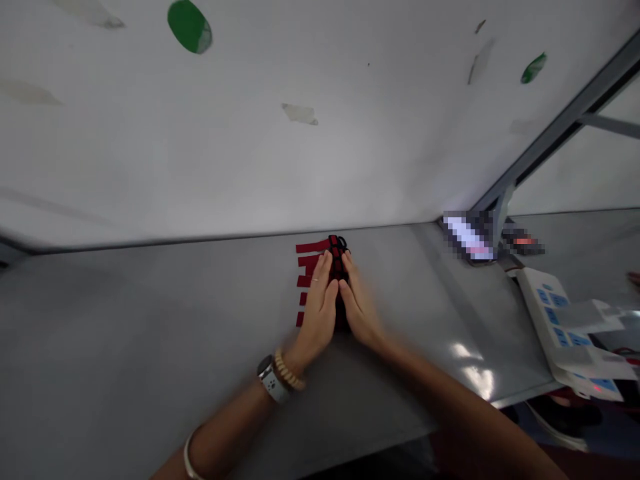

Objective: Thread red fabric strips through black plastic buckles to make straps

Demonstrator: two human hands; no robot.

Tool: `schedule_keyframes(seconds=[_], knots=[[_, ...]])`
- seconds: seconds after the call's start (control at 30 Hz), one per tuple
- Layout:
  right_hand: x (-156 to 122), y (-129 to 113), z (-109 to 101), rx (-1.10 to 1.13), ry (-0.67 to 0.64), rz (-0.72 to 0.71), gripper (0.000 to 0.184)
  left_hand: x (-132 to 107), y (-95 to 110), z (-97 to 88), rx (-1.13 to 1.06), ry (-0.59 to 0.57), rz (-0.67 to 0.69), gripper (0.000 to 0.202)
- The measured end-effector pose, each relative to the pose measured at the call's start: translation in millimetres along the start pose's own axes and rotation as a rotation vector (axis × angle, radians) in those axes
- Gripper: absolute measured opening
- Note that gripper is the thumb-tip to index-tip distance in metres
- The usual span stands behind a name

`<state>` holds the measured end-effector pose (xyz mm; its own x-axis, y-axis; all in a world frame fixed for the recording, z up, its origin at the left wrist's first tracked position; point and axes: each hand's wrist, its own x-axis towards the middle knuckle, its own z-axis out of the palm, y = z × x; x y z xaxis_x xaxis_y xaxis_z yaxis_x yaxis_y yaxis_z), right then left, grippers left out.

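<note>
The left hand (pixel 314 313) and right hand (pixel 361 310) lie flat, side by side, on a red-and-black fabric piece (pixel 337 280). This piece rests on the grey table (pixel 150 320), toward its far edge. Both hands are open: the fingers are extended and uncurled, with the fingertips angled toward each other over the piece. Neither hand shows a closed grip.

Count of items at the work area: one fabric piece; five red strips (pixel 306 280), spaced along its left side; one black loop (pixel 342 244) at its far end.

The left wrist carries one watch (pixel 271 380) and one beaded bracelet (pixel 287 372). A white bangle (pixel 189 457) sits farther along the left forearm. One white panel with blue labels (pixel 565 327) lies at the right of the table.
</note>
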<state>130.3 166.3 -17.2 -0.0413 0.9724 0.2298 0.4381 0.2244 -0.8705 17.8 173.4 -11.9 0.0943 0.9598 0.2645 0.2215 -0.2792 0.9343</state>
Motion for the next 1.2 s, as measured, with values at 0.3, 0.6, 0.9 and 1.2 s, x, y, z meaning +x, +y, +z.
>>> schedule_keyframes(seconds=[0.3,0.6,0.9,1.2], knots=[[18,29,-30,-0.540,-0.104,-0.085,0.068,11,-10,-46.4,0.816,-0.423,0.279,0.079],[26,47,-51,-0.587,-0.290,-0.074,0.076,2,-28,-65.6,0.827,-0.554,0.384,0.127],[25,49,-43,-0.655,-0.265,-0.118,0.078,1,-30,-61.1,0.890,-0.515,0.369,0.115],[26,50,-43,-0.633,-0.246,-0.107,0.069,0,-29,-61.8,0.857,-0.508,0.371,0.110]])
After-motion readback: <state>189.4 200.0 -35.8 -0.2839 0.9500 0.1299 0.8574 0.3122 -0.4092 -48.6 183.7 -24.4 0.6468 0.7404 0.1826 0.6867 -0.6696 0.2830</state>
